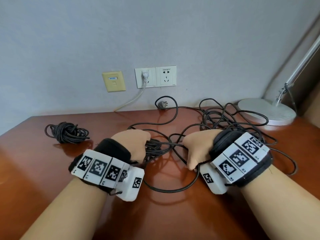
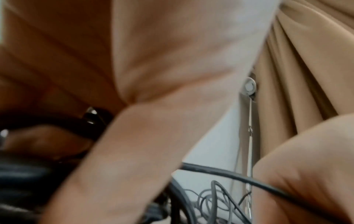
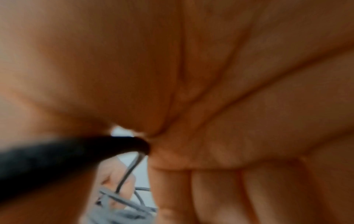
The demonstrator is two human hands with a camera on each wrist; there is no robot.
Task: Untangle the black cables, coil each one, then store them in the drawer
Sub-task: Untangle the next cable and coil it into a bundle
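Observation:
A black cable tangle sprawls over the middle and right of the brown desk, its grey plug lying near the wall. My left hand grips a bunch of gathered black loops; the left wrist view shows the loops passing under my curled fingers. My right hand is closed round one black strand of the same cable, seen close up as a dark strand crossing the palm. A finished black coil lies at the desk's left.
A silver lamp base stands at the back right, with cable loops lying against it. Wall sockets hold a white plug and cord. A loop of cable curves toward the desk's front between my wrists.

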